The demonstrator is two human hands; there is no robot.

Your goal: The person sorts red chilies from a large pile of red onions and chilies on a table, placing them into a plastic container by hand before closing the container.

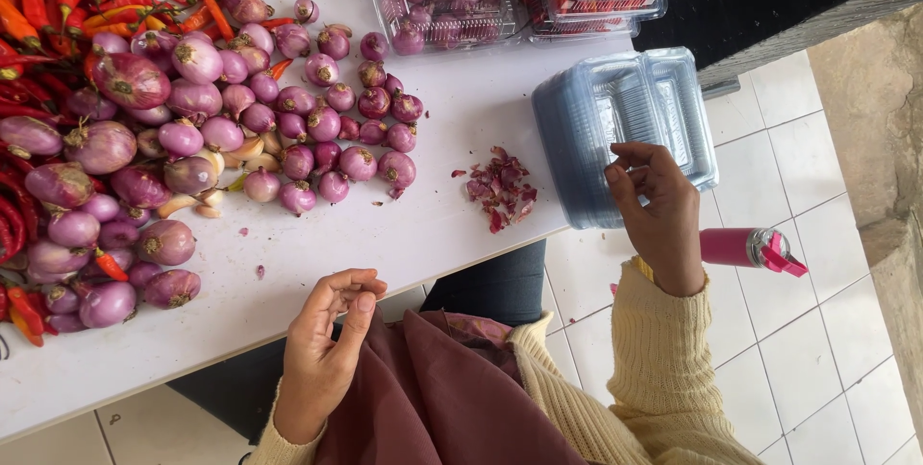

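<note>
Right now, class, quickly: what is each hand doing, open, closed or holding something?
Left hand: fingers pinched together near the table edge; whether it holds anything cannot be told.
Right hand: loosely curled, fingers at the stack of clear trays.
</note>
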